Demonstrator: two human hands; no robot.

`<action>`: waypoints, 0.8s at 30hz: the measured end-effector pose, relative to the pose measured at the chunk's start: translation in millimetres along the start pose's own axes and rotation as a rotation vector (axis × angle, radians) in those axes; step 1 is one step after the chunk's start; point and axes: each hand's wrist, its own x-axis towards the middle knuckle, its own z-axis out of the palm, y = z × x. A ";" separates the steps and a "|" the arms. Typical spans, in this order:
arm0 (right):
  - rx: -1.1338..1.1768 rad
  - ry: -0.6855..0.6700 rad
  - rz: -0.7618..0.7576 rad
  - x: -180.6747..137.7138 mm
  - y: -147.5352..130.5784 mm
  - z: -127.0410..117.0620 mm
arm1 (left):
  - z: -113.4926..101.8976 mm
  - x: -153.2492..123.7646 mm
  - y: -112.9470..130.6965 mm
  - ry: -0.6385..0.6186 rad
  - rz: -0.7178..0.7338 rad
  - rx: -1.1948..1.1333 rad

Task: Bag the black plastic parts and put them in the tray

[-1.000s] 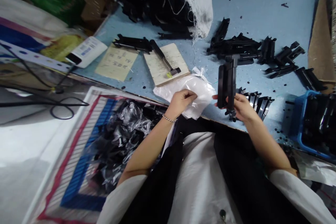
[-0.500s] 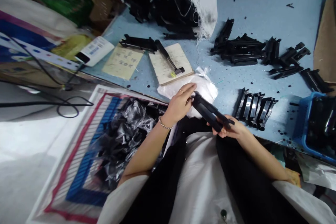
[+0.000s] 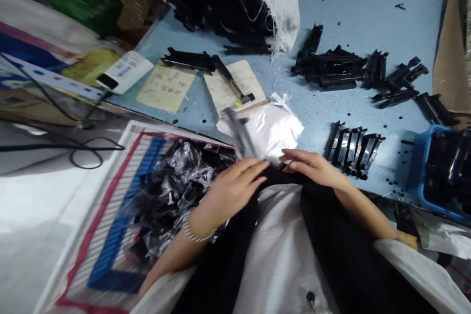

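Note:
A long black plastic part (image 3: 241, 133), blurred by motion, leans up and left in front of the white plastic bags (image 3: 281, 125) at the table's near edge. My left hand (image 3: 235, 187) is closed at its lower end, the fingers pointing right; the grip itself is partly hidden. Just right of that end is my right hand (image 3: 312, 166), its fingers stretched out and apart, with nothing visible in them. Several similar black parts (image 3: 355, 149) stand in a neat row to the right of my right hand.
A hammer (image 3: 233, 81) lies on a worn pad (image 3: 250, 76). Behind it, a frayed white sack (image 3: 283, 5) spills black parts. More parts (image 3: 334, 66) lie piled at right, near a blue basket (image 3: 419, 167). Lower left, a crate (image 3: 106, 250) holds bagged black parts.
The black part has swung up and to the left. My left hand has moved down to its lower end. My right hand has come off the part and opened.

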 end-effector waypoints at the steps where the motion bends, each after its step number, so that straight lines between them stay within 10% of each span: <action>1: -0.137 0.034 -0.022 -4.6 -2.2 -16.8 | -14.2 -11.6 -15.4 -0.005 -0.095 0.032; 8: -1.231 0.120 0.053 -14.9 8.3 -121.6 | -36.7 -45.9 -154.6 0.063 -0.703 0.334; 13: -1.435 0.198 0.365 -26.6 -4.7 -89.7 | 22.7 11.7 -99.4 0.229 -0.429 0.188; 17: -1.470 0.242 0.529 -40.0 -6.0 -56.7 | 76.3 62.6 -38.9 0.057 -0.169 0.096; 24: -1.403 0.360 0.392 -48.0 12.7 -43.3 | 87.6 87.8 -54.2 0.000 -0.231 -0.282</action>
